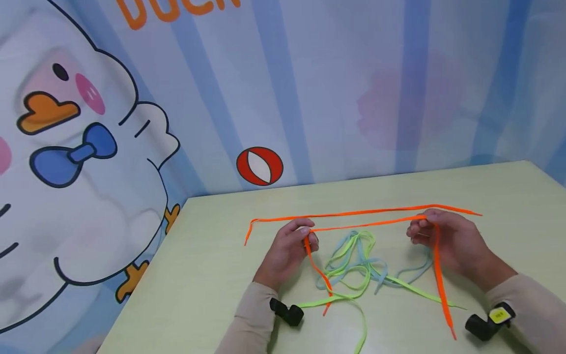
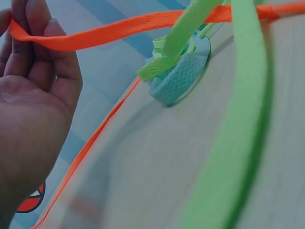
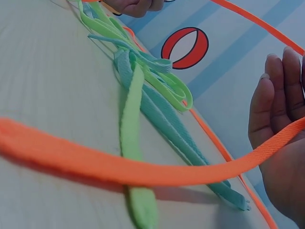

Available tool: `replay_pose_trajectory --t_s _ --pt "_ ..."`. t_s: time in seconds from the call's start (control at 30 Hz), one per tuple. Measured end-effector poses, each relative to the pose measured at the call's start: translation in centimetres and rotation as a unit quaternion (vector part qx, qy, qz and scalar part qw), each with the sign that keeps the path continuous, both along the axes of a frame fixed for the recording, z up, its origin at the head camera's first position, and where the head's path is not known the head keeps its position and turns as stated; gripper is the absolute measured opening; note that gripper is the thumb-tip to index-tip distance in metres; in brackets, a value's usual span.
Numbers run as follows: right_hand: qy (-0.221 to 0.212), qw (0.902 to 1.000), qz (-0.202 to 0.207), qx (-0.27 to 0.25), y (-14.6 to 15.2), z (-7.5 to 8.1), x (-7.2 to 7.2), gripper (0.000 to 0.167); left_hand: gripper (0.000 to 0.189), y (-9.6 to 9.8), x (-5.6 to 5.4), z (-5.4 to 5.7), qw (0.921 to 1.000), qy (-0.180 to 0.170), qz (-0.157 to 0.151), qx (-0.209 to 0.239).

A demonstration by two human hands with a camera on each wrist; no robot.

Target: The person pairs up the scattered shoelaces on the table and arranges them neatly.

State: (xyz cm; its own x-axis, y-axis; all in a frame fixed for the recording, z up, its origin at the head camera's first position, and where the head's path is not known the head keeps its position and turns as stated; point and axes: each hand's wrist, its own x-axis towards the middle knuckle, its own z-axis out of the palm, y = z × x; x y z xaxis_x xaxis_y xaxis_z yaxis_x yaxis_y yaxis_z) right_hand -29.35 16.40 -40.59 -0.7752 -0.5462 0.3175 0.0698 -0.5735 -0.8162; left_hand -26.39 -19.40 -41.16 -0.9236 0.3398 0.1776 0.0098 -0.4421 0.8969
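Observation:
An orange shoelace [image 1: 439,275] stretches between the two hands above the table, sagging slightly, with a loose end hanging below each hand. My left hand [image 1: 287,253] pinches it between thumb and fingers on the left. On the other side my right hand [image 1: 457,243] holds it near the thumb and index finger. Below the span lies a loose tangle of a light green shoelace [image 1: 409,285] and a pale blue shoelace [image 3: 176,129]. The green one's tail crosses the hanging orange end by the left hand.
A second orange shoelace [image 1: 367,212] lies nearly straight across the pale table [image 1: 199,275], behind the hands. Past the table's back edge hangs a blue striped backdrop [image 1: 327,98] printed with a white duck [image 1: 115,206]. Each wrist wears a small black camera [image 1: 287,313].

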Motion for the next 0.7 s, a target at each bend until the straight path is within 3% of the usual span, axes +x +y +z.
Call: replay_pose_trajectory --t_s 0.13,0.37,0.57,0.7 --pt "0.020 0.9997 -0.004 0.012 0.6 0.5 0.1 0.049 0.022 0.2 0.3 0.3 1.0000 -0.004 0.009 -0.001" --pt "0.044 0.9981 -0.031 0.030 -0.4 0.9 0.2 0.046 0.019 -1.9 1.4 1.4 0.9993 -0.002 0.037 0.001" --pt "0.053 0.9863 -0.095 0.124 -0.5 1.6 0.2 0.037 0.026 -2.9 2.3 1.3 0.9968 -0.012 0.053 0.059" --pt "0.065 0.9785 -0.115 0.158 0.1 2.2 -0.1 0.033 0.027 -3.2 2.3 1.4 0.9946 -0.001 0.060 0.085"
